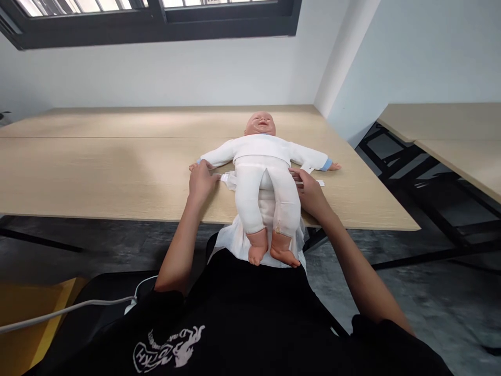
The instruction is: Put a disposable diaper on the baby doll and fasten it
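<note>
Face up on the table (117, 172), over a white diaper (266, 206), the doll (265, 161) lies between the hands, head toward 12 o'clock. Left hand (201, 183) at its 9 o'clock, right hand (312, 191) at 3, fingers bent; whether either grips, I cannot tell.

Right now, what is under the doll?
A white diaper lies under the doll, showing between its legs and reaching past the near edge of the table. What its back covers cannot be seen.
</note>
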The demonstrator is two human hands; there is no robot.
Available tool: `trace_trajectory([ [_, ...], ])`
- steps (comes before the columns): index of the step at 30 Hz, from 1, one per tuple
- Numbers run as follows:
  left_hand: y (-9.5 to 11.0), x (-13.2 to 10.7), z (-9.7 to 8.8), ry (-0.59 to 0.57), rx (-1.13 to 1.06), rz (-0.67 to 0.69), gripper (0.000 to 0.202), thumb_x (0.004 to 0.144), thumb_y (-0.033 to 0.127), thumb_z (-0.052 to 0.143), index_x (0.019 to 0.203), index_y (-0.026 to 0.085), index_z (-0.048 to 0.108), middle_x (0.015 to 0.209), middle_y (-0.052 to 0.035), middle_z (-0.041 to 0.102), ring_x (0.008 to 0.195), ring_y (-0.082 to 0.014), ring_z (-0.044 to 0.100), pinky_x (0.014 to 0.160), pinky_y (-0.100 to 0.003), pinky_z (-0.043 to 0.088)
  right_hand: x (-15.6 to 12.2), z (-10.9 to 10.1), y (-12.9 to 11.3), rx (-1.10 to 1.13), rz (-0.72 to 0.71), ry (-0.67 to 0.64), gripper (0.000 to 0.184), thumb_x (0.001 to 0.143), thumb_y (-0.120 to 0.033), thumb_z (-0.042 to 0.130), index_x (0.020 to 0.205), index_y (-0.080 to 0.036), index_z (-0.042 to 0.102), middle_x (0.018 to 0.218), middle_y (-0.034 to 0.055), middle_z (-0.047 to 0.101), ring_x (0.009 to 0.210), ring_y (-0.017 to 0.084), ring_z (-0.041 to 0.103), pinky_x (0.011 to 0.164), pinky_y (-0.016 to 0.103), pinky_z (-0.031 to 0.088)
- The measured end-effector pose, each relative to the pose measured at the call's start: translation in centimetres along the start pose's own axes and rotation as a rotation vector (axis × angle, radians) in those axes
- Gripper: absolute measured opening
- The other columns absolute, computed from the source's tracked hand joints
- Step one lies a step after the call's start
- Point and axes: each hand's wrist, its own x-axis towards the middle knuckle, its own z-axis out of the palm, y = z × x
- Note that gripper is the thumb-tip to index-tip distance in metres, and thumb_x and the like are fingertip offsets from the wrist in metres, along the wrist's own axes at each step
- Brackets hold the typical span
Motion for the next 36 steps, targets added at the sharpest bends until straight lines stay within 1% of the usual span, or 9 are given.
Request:
trace_trajectory([
  [4,3.0,-3.4,-0.5,0.105,0.072,0.055,0.018,0.088,0.026,0.071,0.09,0.019,0.055,0.068,0.0002,0.05,0.085,-0.0232,0.058,0.081,-0.033,0.043,-0.7,-0.5,-1.9,0.032,0.008,0.188,0.038,0.095,-0.054,0.053,0.108,-0.02,0.064,0.115,0.0129,0.069,0.104,0.026,0.067,0.093,0.045,0.058],
  [8,6.6,-9.8,0.8,-0.069,-0.169,0.099,0.039,0.098,0.05,0.056,0.122,0.019,0.055,0.107,-0.009,0.063,0.086,-0.0208,0.065,0.08,-0.035,0.052,-3.1,-0.4,-5.1,0.012,0.121,0.095,0.056,0.094,-0.069,0.052,0.123,-0.021,0.06,0.12,0.0141,0.065,0.096,0.025,0.066,0.084,0.042,0.059],
  [10,7.7,-12.5,1.8,-0.106,-0.119,0.151,0.06,0.092,0.052,0.066,0.141,0.023,0.047,0.139,-0.0147,0.05,0.113,-0.029,0.064,0.09,-0.041,0.055,-4.4,-0.3,-6.3,-0.086,0.073,-0.011,0.073,0.086,-0.07,0.064,0.14,-0.022,0.05,0.137,0.0169,0.054,0.114,0.031,0.062,0.096,0.048,0.057],
  [13,8.1,-14.5,2.7,-0.182,-0.058,0.22,0.063,0.092,0.039,0.067,0.149,0.032,0.042,0.158,-0.0143,0.023,0.139,-0.0377,0.049,0.1,-0.05,0.055,-5.3,-0.5,-7.1,-0.191,-0.028,-0.073,0.082,0.083,-0.055,0.073,0.151,-0.024,0.04,0.146,0.0168,0.043,0.135,0.036,0.05,0.11,0.053,0.05],
  [21,6.6,-12.9,0.8,-0.274,0.027,0.314,0.05,0.087,0.009,0.057,0.131,0.03,0.063,0.157,-0.0091,0.03,0.151,-0.0352,0.035,0.117,-0.055,0.045,-4.0,-4.4,-6.6,-0.405,-0.08,-0.152,0.057,0.087,-0.021,0.06,0.142,-0.033,0.059,0.145,0.0119,0.046,0.126,0.038,0.057,0.101,0.057,0.054],
  [25,6.1,-12.2,-0.1,-0.335,0.013,0.306,0.045,0.089,0.012,0.059,0.129,0.031,0.067,0.157,-0.008,0.033,0.149,-0.032,0.039,0.121,-0.054,0.042,-4.6,-4.2,-5.8,-0.543,-0.245,-0.252,0.05,0.092,-0.018,0.056,0.138,-0.034,0.064,0.152,0.0127,0.039,0.134,0.039,0.051,0.105,0.06,0.052],
  [29,5.7,-11.2,-1.2,-0.364,-0.041,0.312,0.038,0.091,0.015,0.06,0.125,0.03,0.07,0.153,-0.0071,0.038,0.149,-0.0278,0.04,0.125,-0.049,0.037,-5.8,-2.9,-6.1,-0.708,-0.337,-0.15,0.044,0.098,-0.017,0.053,0.139,-0.03,0.063,0.154,0.015,0.04,0.139,0.038,0.048,0.106,0.059,0.051],
  [33,5.3,-10.2,-2.1,-0.391,-0.079,0.344,0.029,0.094,0.022,0.063,0.121,0.029,0.071,0.149,-0.007,0.042,0.151,-0.0256,0.037,0.128,-0.046,0.032,-8.4,-0.8,-8.1,-0.788,-0.567,-0.114,0.038,0.104,-0.038,0.053,0.137,-0.023,0.063,0.153,0.0154,0.048,0.146,0.035,0.042,0.12,0.062,0.036],
  [36,5.1,-9.8,-2.4,-0.423,-0.114,0.343,0.031,0.092,0.021,0.065,0.122,0.028,0.07,0.146,-0.007,0.043,0.151,-0.0247,0.036,0.13,-0.045,0.029,-10.7,1.6,-9.1,-0.734,-0.723,-0.231,0.074,0.096,-0.071,0.05,0.149,-0.019,0.053,0.158,0.0158,0.044,0.15,0.033,0.037,0.128,0.062,0.021],
])
